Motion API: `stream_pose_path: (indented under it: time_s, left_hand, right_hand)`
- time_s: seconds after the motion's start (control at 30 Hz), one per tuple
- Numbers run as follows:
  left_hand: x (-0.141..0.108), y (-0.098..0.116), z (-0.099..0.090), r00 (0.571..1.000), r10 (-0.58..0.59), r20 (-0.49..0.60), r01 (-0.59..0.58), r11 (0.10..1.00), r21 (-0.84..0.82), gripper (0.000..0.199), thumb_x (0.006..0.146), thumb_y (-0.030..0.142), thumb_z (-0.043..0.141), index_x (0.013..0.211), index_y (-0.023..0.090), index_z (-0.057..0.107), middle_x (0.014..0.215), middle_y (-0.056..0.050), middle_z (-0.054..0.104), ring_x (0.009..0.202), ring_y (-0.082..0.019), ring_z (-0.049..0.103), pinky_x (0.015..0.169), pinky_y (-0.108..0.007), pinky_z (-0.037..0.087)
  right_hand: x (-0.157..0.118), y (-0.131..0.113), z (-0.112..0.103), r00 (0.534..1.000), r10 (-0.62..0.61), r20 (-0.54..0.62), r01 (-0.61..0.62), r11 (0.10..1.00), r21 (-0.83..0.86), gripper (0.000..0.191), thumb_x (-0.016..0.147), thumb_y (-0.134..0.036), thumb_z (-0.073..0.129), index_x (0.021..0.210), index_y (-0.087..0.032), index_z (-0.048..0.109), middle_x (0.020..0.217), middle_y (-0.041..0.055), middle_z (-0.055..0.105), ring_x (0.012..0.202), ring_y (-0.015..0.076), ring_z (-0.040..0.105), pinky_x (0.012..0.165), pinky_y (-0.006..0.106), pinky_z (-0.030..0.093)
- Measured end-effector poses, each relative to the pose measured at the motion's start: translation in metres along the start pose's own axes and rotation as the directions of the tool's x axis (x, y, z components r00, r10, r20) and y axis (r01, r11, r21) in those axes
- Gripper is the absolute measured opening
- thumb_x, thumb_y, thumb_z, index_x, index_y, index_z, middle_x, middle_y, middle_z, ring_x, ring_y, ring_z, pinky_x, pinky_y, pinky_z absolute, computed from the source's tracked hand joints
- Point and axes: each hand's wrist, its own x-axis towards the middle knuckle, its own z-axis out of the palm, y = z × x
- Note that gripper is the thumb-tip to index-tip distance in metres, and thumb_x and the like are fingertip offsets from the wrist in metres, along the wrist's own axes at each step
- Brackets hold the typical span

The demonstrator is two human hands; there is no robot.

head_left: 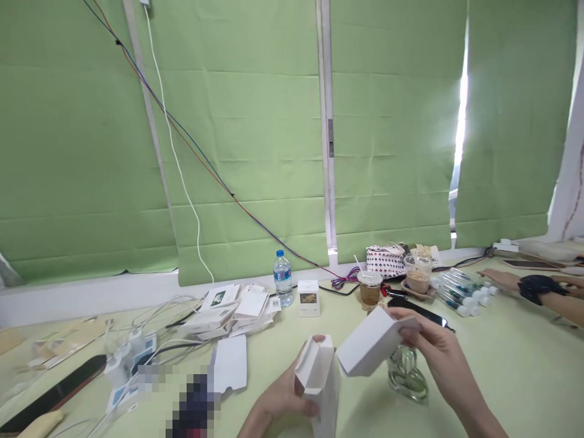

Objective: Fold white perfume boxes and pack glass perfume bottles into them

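1. Left hand [285,389], one: was bare, rounded at the thumb [308,406], partly hidden.
2. Left wrist [258,415]: was bare.
3. Right hand [435,340], one: was bare, slim-fingered.
4. Right forearm [479,409]: was bare, narrowing toward the hand.

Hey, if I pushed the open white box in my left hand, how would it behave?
The white box in your left hand looks like thin card, so it's probably light for its size. With one end open, its walls would likely dent under pressure. Its flat sides suggest sliding or tipping rather than rolling.
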Motion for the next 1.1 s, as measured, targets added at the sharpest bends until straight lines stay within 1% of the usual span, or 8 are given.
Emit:
stream_pose_path:
  time_s: [0.13, 0.33, 0.43, 0.53, 0.63, 0.77, 0.97, 1.1]
  left_hand:
    - [0.001, -0.002, 0.009, 0.995, -0.029, 0.091, 0.022, 0.997, 0.078, 0.121, 0.042, 0.026, 0.089, 0.144, 0.029, 0.024, 0.143, -0.006, 0.040, 0.135, -0.037, 0.024, 0.112, -0.048, 0.011]
    - [-0.002, 0.004, 0.017, 0.978, -0.062, 0.200, 0.041, 0.994, 0.106, 0.131, 0.042, 0.028, 0.091, 0.148, 0.027, 0.013, 0.148, -0.011, 0.035, 0.135, -0.036, 0.027, 0.110, -0.047, 0.018]
    - [-0.001, 0.005, 0.016, 0.979, -0.038, 0.201, 0.020, 0.996, 0.089, 0.132, 0.040, 0.033, 0.092, 0.147, 0.025, 0.016, 0.148, -0.010, 0.034, 0.137, -0.036, 0.024, 0.111, -0.047, 0.016]
    - [-0.001, 0.004, 0.015, 0.983, -0.059, 0.172, 0.041, 0.994, 0.102, 0.129, 0.037, 0.033, 0.092, 0.146, 0.024, 0.023, 0.144, -0.009, 0.040, 0.131, -0.036, 0.031, 0.111, -0.047, 0.016]
    - [-0.002, 0.002, 0.015, 0.984, -0.113, 0.137, 0.098, 0.989, 0.108, 0.120, 0.037, 0.033, 0.092, 0.142, 0.023, 0.034, 0.135, -0.008, 0.050, 0.122, -0.035, 0.041, 0.110, -0.046, 0.020]
    - [-0.002, -0.001, 0.016, 0.982, -0.115, 0.149, 0.110, 0.993, 0.044, 0.114, 0.036, 0.034, 0.092, 0.137, 0.024, 0.042, 0.132, -0.008, 0.053, 0.122, -0.036, 0.042, 0.107, -0.047, 0.024]
    - [0.002, 0.000, 0.012, 0.974, -0.106, 0.199, 0.102, 0.994, 0.031, 0.116, 0.034, 0.034, 0.092, 0.138, 0.025, 0.042, 0.135, -0.009, 0.052, 0.124, -0.038, 0.041, 0.106, -0.048, 0.026]
    - [0.001, -0.001, 0.013, 0.970, -0.104, 0.220, 0.116, 0.992, -0.043, 0.120, 0.032, 0.034, 0.093, 0.139, 0.025, 0.040, 0.138, -0.010, 0.050, 0.127, -0.039, 0.040, 0.105, -0.048, 0.027]
  right_hand:
    - [0.015, -0.001, 0.029, 0.980, -0.135, 0.143, 0.127, 0.990, 0.069, 0.016, 0.079, -0.022, 0.058, 0.068, -0.021, 0.069, 0.101, 0.0069, 0.073, 0.090, 0.0231, 0.063, 0.068, 0.027, 0.050]
    - [0.022, 0.014, 0.061, 0.912, -0.227, 0.340, 0.197, 0.973, 0.122, 0.019, 0.080, -0.012, 0.054, 0.067, -0.021, 0.065, 0.095, 0.0064, 0.075, 0.089, 0.0212, 0.066, 0.071, 0.027, 0.050]
    - [0.025, 0.024, 0.059, 0.881, -0.271, 0.388, 0.263, 0.962, 0.074, 0.021, 0.084, -0.013, 0.053, 0.068, -0.021, 0.064, 0.094, 0.0064, 0.075, 0.087, 0.0200, 0.067, 0.071, 0.026, 0.051]
    - [0.026, 0.028, 0.055, 0.851, -0.317, 0.420, 0.340, 0.940, 0.021, 0.022, 0.089, -0.016, 0.051, 0.071, -0.022, 0.062, 0.097, 0.0062, 0.074, 0.088, 0.0185, 0.067, 0.071, 0.025, 0.052]
    - [0.026, 0.022, 0.054, 0.799, -0.376, 0.469, 0.439, 0.898, -0.028, 0.023, 0.093, -0.019, 0.047, 0.075, -0.022, 0.062, 0.099, 0.0064, 0.074, 0.088, 0.0168, 0.068, 0.072, 0.024, 0.053]
    - [0.025, 0.008, 0.056, 0.741, -0.432, 0.513, 0.545, 0.834, -0.084, 0.024, 0.095, -0.022, 0.044, 0.079, -0.022, 0.062, 0.098, 0.0072, 0.074, 0.087, 0.0166, 0.068, 0.071, 0.024, 0.054]
    - [0.021, -0.008, 0.052, 0.708, -0.430, 0.560, 0.592, 0.794, -0.139, 0.028, 0.095, -0.020, 0.041, 0.086, -0.022, 0.067, 0.101, 0.0077, 0.073, 0.089, 0.0174, 0.069, 0.072, 0.025, 0.057]
    - [0.019, -0.010, 0.050, 0.710, -0.407, 0.575, 0.591, 0.788, -0.172, 0.029, 0.095, -0.020, 0.040, 0.088, -0.023, 0.069, 0.104, 0.0077, 0.073, 0.094, 0.0184, 0.069, 0.074, 0.026, 0.058]
